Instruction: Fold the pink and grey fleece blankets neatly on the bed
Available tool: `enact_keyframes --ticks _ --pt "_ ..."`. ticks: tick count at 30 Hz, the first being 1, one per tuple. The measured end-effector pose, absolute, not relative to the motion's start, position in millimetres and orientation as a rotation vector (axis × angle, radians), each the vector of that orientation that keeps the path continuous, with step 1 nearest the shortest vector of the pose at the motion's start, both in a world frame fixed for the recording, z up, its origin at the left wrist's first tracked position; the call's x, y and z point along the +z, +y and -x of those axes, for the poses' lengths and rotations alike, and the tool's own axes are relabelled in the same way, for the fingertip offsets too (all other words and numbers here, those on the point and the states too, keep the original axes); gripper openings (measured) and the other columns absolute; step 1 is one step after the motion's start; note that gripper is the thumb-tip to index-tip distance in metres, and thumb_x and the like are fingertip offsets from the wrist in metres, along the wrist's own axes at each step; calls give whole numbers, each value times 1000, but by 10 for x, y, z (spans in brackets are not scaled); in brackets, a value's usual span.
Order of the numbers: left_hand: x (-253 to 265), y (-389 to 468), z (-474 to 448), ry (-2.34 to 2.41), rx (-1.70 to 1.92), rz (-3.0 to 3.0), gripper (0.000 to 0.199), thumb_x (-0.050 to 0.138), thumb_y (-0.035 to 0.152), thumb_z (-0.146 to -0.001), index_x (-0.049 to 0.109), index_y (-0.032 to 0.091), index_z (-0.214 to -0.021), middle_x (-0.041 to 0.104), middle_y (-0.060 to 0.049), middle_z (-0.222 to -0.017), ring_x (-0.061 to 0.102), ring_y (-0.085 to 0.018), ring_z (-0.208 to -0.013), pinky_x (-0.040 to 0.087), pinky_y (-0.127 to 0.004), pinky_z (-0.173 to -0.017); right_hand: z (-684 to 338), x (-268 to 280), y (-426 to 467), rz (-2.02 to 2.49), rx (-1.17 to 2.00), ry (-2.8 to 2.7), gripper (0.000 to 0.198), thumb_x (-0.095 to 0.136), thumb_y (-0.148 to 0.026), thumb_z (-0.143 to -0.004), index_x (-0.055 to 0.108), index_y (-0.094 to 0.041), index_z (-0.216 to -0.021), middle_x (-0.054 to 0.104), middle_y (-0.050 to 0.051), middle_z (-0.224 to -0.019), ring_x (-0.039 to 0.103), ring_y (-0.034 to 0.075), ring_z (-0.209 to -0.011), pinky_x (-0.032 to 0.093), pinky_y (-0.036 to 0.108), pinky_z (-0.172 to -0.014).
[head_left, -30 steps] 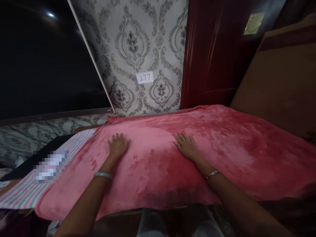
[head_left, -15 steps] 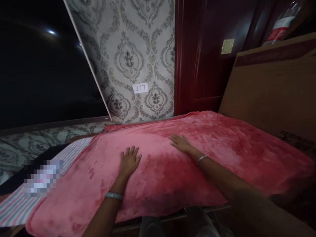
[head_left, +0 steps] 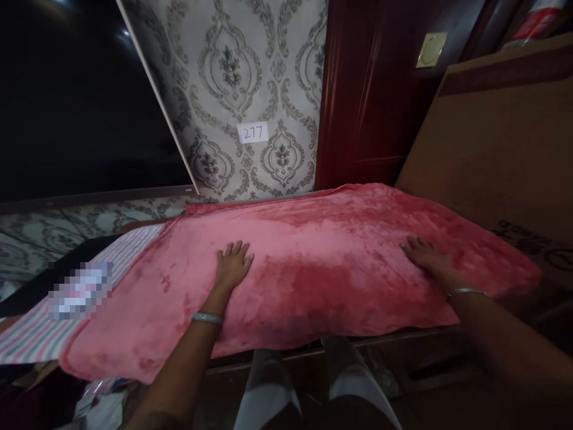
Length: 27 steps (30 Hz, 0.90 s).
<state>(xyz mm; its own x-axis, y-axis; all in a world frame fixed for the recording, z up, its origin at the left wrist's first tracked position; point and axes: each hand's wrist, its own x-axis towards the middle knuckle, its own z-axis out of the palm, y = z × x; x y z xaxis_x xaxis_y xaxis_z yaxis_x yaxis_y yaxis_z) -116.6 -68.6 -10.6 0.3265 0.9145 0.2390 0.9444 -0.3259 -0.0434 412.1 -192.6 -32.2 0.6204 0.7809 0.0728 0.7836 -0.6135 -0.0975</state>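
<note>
A pink-red plush blanket (head_left: pixel 308 292) lies spread out in front of me, darker in some patches where the pile is brushed. My left hand (head_left: pixel 233 266) rests flat on its left-middle part, fingers spread. Farther right, my right hand (head_left: pixel 425 255) also lies on the blanket with its palm down and fingers stretched out. Each wrist wears a silvery bracelet. Under the blanket's left edge a striped cloth (head_left: pixel 134 246) shows, with a blurred-out object (head_left: pixel 80 291) on it.
A large dark screen (head_left: pixel 85 101) stands at the back left. Behind the blanket is patterned wallpaper with a paper label (head_left: pixel 253 132) reading 277. A cardboard box (head_left: pixel 501 137) leans at the right, a red-labelled bottle (head_left: pixel 537 22) above it. My legs (head_left: pixel 268 388) are at the near edge.
My right hand has slid to the right across the blanket. My left hand stays at about the same spot on it. The camera view has tilted down a little.
</note>
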Motion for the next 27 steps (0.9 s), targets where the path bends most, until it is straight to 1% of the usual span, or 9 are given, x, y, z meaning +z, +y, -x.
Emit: enact_keyframes --ticks 2,4,6,9,12,15,18,21,27 --pt "-103 -680 1183 -1718 -248 2411 54 31 43 -101 48 23 -149 43 -10 -159 36 -34 -145 31 -61 -114 -3972 -251 -1953 2696 -28 -1293 58 28 -40 -101 54 -11 -144 46 27 -150 45 45 -135 39 72 -99" --pt "-75 -671 1191 -1734 -223 2415 54 30 42 -102 47 23 -150 42 -9 -160 35 -34 -146 30 -60 -115 -3661 -208 -1899 2566 -86 -1417 57 27 -38 -102 50 -11 -146 45 26 -151 41 40 -139 37 67 -104" --pt "-22 -682 1148 -1793 -189 2417 56 30 43 -102 45 22 -151 39 -10 -161 34 -35 -148 29 -61 -116 -3219 -214 -1795 2408 -137 -1614 55 30 -38 -102 44 -19 -151 41 17 -157 34 32 -145 33 58 -112" --pt "50 -792 914 -1856 -203 2449 61 30 47 -102 36 19 -156 33 -15 -164 30 -36 -149 28 -61 -117 -2463 -276 -1640 2106 -150 -1930 58 33 -39 -101 39 -18 -155 35 17 -160 31 33 -147 34 58 -112" --pt "4 -1008 537 -1562 -250 2662 62 33 50 -101 30 26 -159 26 -10 -166 23 -32 -153 21 -60 -121 -1857 -324 -1575 1985 -24 -2080 59 33 -42 -101 34 -25 -158 27 12 -165 25 33 -150 29 59 -115" --pt "-142 -1203 256 -1354 -202 2794 59 34 51 -101 34 31 -157 27 -6 -166 21 -32 -154 17 -65 -121 -1582 -347 -1594 1974 51 -2151 59 32 -45 -102 34 -29 -158 23 8 -167 20 32 -152 21 60 -119" --pt "-221 -1279 235 -1404 -197 2765 58 36 50 -101 37 31 -156 30 -6 -165 22 -33 -154 19 -66 -120 -1623 -378 -1636 1996 71 -2150 60 31 -48 -102 32 -29 -159 22 6 -167 18 30 -153 18 57 -121" --pt "-168 -1260 484 -1512 -155 2682 59 39 49 -100 38 30 -155 30 -5 -165 22 -34 -153 20 -64 -121 -1911 -444 -1707 2030 51 -2133 61 31 -48 -101 34 -28 -159 25 6 -166 20 29 -153 21 53 -121" --pt "0 -1190 1685 -1987 31 2320 61 33 46 -100 33 24 -157 25 -9 -166 20 -35 -154 21 -66 -118 -3057 -630 -2124 2284 -30 -1968 62 32 -51 -99 40 -28 -155 32 6 -163 26 31 -151 24 58 -119"
